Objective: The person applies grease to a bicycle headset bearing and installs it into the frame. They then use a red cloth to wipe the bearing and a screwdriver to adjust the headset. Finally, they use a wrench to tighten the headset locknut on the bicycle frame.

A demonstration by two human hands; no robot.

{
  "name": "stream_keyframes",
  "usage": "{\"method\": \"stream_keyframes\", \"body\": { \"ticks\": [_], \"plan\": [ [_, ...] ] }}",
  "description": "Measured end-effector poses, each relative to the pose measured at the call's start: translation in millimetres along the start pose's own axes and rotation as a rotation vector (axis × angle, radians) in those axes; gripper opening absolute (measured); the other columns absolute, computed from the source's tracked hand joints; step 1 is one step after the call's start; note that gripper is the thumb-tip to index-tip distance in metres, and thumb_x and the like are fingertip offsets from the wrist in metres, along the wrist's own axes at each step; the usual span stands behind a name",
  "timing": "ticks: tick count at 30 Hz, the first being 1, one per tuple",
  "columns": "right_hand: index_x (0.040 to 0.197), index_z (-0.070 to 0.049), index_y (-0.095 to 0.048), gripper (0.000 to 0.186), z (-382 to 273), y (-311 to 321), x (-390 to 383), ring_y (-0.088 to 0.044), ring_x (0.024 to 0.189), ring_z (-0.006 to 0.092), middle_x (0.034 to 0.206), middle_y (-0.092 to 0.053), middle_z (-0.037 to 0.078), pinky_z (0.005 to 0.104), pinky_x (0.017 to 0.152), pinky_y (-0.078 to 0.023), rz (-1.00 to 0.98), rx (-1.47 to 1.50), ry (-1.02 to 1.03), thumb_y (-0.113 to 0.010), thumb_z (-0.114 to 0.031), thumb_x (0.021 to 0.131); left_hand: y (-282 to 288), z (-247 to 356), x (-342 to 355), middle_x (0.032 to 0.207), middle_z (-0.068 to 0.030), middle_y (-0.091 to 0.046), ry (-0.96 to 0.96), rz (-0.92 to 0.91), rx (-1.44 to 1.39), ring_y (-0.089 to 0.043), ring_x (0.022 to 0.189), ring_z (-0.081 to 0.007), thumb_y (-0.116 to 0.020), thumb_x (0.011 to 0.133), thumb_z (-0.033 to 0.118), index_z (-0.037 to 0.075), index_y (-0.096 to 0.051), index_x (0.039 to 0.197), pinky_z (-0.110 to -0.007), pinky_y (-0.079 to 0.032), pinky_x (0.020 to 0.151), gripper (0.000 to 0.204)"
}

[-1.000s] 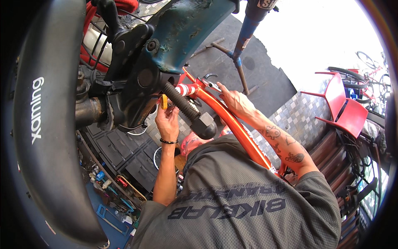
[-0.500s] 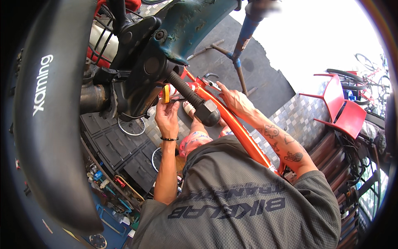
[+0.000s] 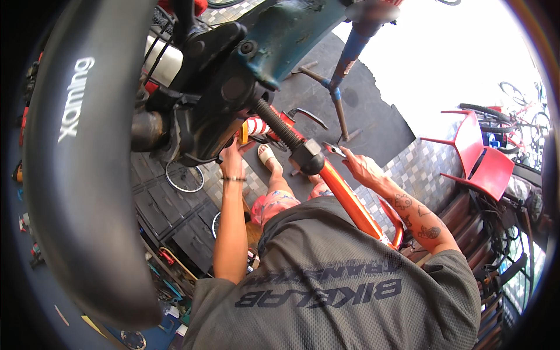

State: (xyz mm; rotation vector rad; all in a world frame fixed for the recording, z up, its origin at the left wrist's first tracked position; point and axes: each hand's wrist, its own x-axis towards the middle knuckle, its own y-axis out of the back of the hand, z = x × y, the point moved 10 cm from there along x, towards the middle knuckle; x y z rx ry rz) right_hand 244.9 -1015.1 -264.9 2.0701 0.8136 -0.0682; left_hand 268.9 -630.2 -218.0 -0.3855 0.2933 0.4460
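An orange bicycle frame (image 3: 353,201) runs diagonally in front of me, partly hidden by the clamp's threaded bolt (image 3: 283,129). My right hand (image 3: 366,169) is closed on a small silver piece (image 3: 333,150), held just right of the frame tube; its kind is unclear. A curved black piece (image 3: 310,116) sticks out beyond the frame. At the tube's left, my left hand (image 3: 233,156) reaches up beneath a yellow-edged part (image 3: 244,133), next to a red-and-white striped section (image 3: 256,124). Its fingers look closed, but the clamp partly hides them, and what they hold cannot be made out.
A dark clamp (image 3: 216,105) on a worn teal arm (image 3: 286,41) hangs close overhead, beside a large black padded shape (image 3: 87,175). A blue stand (image 3: 344,64) rises ahead. Red chairs (image 3: 487,169) and bicycles stand at right; black drawers (image 3: 157,213) and tools lie left.
My right hand has moved right and nearer to me with the silver piece, away from the frame tube. The curved black piece shows more. My left hand stays near the yellow-edged part.
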Motion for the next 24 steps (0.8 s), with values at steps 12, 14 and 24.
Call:
{"method": "stream_keyframes", "body": {
  "ticks": [12, 14, 24],
  "plan": [
    [0.135, -0.006, -0.049, 0.035, 73, -18, -10, -0.07, 0.072, 0.0478, 0.079, -0.07, 0.026, 0.0577, 0.06, -0.053, 0.035, -0.035, -0.149, -0.056, -0.024, 0.107, -8, -92, -42, 0.105, -0.0053, -0.074, 0.345, -0.122, 0.068, -0.071, 0.087, -0.0139, -0.058, 0.111, 0.027, 0.005, -0.065, 0.132, -0.029, -0.06, 0.073, 0.031],
    [0.135, -0.006, -0.049, 0.035, 75, -15, -8, -0.07, 0.071, 0.048, 0.078, -0.069, 0.026, 0.0578, 0.06, -0.053, 0.031, -0.025, -0.156, -0.056, -0.024, 0.107, -20, -78, -31, 0.106, -0.0057, -0.074, 0.299, -0.216, -0.056, -0.072, 0.088, -0.0146, -0.06, 0.11, 0.029, 0.005, -0.064, 0.132, -0.03, -0.062, 0.074, 0.032],
    [0.136, -0.007, -0.049, 0.036, 79, -23, -7, -0.07, 0.074, 0.0495, 0.079, -0.069, 0.028, 0.0597, 0.064, -0.053, 0.032, 0.014, -0.18, -0.057, -0.025, 0.106, -36, -81, -48, 0.108, -0.0091, -0.068, 0.441, -0.337, -0.15, -0.073, 0.101, -0.0256, -0.065, 0.107, 0.025, 0.004, -0.057, 0.131, -0.045, -0.065, 0.084, 0.033]
  ]
}}
